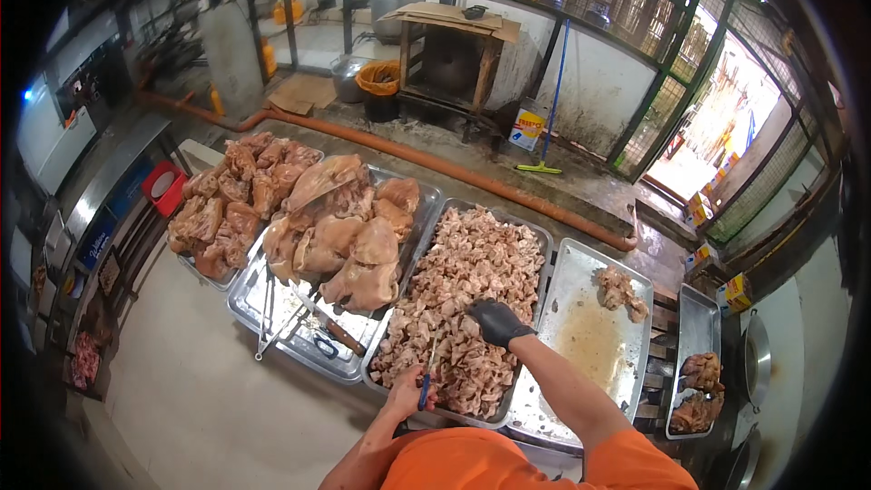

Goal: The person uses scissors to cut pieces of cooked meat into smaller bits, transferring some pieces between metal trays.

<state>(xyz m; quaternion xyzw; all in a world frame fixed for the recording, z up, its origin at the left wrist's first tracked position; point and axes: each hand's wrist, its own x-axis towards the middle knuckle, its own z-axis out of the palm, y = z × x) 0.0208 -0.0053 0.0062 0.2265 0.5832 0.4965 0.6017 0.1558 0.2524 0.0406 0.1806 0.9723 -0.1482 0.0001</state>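
Note:
My bare left hand (pixel 407 391) grips a pair of scissors (pixel 425 388) by the blue handle, blades pointing away from me over the meat. My right hand (pixel 500 323), in a black glove, rests on the heap of cut meat pieces (pixel 476 258); its fingertips are partly hidden, so whether it holds a piece is unclear. That heap fills a metal tray (pixel 550 245) in front of me. In the tray on the left (pixel 252 309), large cooked-looking meat pieces (pixel 343 241) lie beside tongs (pixel 267 333), a wooden-handled knife (pixel 343 337) and another pair of scissors (pixel 325 346).
To the right, a metal tray (pixel 592 333) holds brownish liquid and a meat chunk (pixel 620 292). Farther right, a narrow tray (pixel 701 320) carries darker meat. More meat (pixel 238 184) is piled at far left. An orange pipe (pixel 435 160) runs behind the trays; a blue-handled squeegee (pixel 544 163) leans on the wall.

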